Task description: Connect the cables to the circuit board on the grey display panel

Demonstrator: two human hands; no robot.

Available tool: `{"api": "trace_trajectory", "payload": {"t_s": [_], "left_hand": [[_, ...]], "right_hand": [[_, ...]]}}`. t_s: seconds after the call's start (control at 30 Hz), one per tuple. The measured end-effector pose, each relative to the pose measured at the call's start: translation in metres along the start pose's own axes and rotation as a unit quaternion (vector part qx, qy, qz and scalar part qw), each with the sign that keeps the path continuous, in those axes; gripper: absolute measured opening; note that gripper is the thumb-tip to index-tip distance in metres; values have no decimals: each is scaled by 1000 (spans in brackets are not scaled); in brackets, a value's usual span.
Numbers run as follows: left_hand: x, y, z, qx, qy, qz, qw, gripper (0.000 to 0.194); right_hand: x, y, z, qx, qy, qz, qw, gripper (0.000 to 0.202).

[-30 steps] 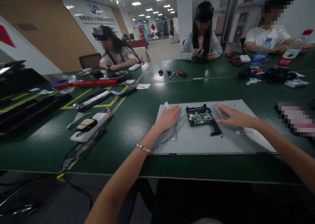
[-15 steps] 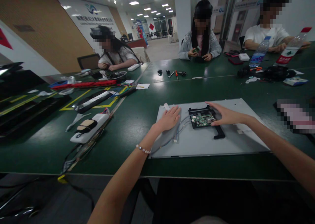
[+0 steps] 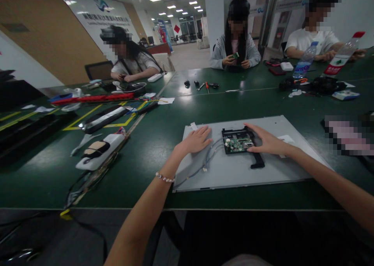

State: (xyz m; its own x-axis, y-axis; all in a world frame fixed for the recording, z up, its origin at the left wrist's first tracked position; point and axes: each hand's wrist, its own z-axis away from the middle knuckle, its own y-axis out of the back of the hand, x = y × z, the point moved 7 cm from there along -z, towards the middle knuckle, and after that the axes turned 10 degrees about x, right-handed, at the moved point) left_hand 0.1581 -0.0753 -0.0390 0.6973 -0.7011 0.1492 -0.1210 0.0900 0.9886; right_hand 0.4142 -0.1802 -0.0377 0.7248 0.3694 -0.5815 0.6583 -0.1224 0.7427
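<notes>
Item: a black plastic frame (image 3: 235,133) with a projecting arm, carrying a green circuit board (image 3: 237,144); it lay on the middle of a flat, grey, rectangular, metal-looking panel (image 3: 230,175), board upward, apparently so that its components could be reached. Support: the panel rested on a green, smooth-topped desk (image 3: 149,157), close to the near edge, seemingly for easy reach by both arms. Left hand (image 3: 196,139): grip released, palm down with fingers extended on the panel's left part, presumably to steady it. Right hand (image 3: 269,142): grip grasping the frame at its right end, thumb by the board's lower corner and fingers at the upper corner, a hold that probably spared the components; how firm it was could not be told. Cabling: thin grey-blue wires (image 3: 209,156) ran from the board's left side toward the panel's near left corner, slack enough, it seemed, not to strain the connectors. Set apart: a red-handled screwdriver (image 3: 207,87) and a silver metal wrench (image 3: 200,87) lay well beyond the hands, perhaps to leave working room; a white, oblong plastic device (image 3: 103,155) lay well to the left.
</notes>
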Motion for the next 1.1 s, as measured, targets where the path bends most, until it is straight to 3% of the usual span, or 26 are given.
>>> {"api": "trace_trajectory", "payload": {"t_s": [0.23,0.37,0.53,0.7,0.97,1.1], "left_hand": [[-8,1,1,-47,10,2,999,67],[-12,3,2,-45,9,24,999,66],[-15,13,-4,18,-2,41,999,64],[-19,28,-8,109,38,100,988,53],[-32,37,-10,191,64,176,963,42],[-35,46,-6,228,79,167,956,39]], "right_hand": [[-6,-5,-1,6,1,13,1000,96],[-6,-8,-3,12,-3,2,1000,96],[-9,-9,-3,11,-11,1,1000,97],[-11,-10,-4,20,-19,8,1000,98],[-8,-12,-4,43,-4,-8,999,97],[-12,-9,-3,42,-12,-7,999,96]]}}
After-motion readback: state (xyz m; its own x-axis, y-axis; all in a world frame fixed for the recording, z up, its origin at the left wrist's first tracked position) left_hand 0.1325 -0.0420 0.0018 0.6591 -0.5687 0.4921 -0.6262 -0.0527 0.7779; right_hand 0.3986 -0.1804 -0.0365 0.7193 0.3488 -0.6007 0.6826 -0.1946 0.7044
